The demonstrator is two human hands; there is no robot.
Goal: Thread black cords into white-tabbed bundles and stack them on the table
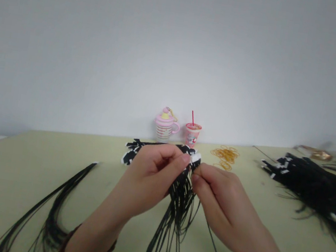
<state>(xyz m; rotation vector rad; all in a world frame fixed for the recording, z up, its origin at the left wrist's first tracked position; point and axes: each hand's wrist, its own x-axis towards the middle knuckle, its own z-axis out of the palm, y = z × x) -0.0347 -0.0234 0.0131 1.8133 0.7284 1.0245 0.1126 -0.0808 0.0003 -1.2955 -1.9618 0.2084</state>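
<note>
My left hand [150,178] is closed round the top of a bundle of thin black cords [180,195], just below its white end [195,158]. The loose cords hang down toward the front of the table. Against the right side of that end, my right hand [223,197] pinches thumb and forefinger together. What lies between these fingertips is too small to make out. One black strand runs down from beneath the right hand. Behind my left hand lie more black bundles [130,154] with white ends, partly hidden.
A separate black cord bundle [59,206] curves across the left of the table [32,164]. Yellow rubber bands [226,155] lie in a loose heap. At the wall stand a pink cup-shaped trinket [164,129] and a small straw cup [191,136]. A large black cord pile [313,185] lies right.
</note>
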